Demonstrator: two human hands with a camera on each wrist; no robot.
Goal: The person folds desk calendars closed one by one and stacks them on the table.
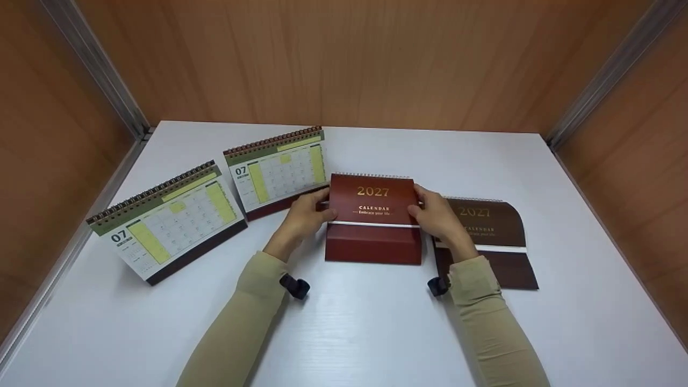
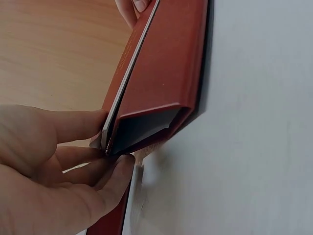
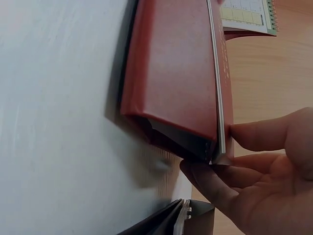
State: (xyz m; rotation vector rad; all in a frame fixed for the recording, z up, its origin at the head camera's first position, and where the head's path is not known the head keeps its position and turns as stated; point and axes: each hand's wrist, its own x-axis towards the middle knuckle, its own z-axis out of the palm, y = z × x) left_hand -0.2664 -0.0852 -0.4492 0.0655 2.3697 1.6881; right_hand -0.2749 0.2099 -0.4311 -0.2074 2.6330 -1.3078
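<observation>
A red 2027 desk calendar (image 1: 373, 244) stands on the white table in front of me, its spiral binding along the top and its cover facing me. My left hand (image 1: 305, 217) pinches its left edge, thumb on the front cover and fingers behind. At the opposite edge my right hand (image 1: 438, 216) does likewise. Through the left wrist view, the calendar's folded stand (image 2: 156, 73) shows a hollow open end beside the fingertips. The right wrist view has the thumb against the red cover (image 3: 226, 88), fingers curled at the back.
Close by my right forearm, a brown 2027 calendar (image 1: 502, 223) stands partly hidden by the hand. Two calendars turned to page 07 stand left: one with a dark base (image 1: 172, 220) nearer, one with a red base (image 1: 285, 172) behind. Wooden panels (image 1: 344, 59) enclose the table.
</observation>
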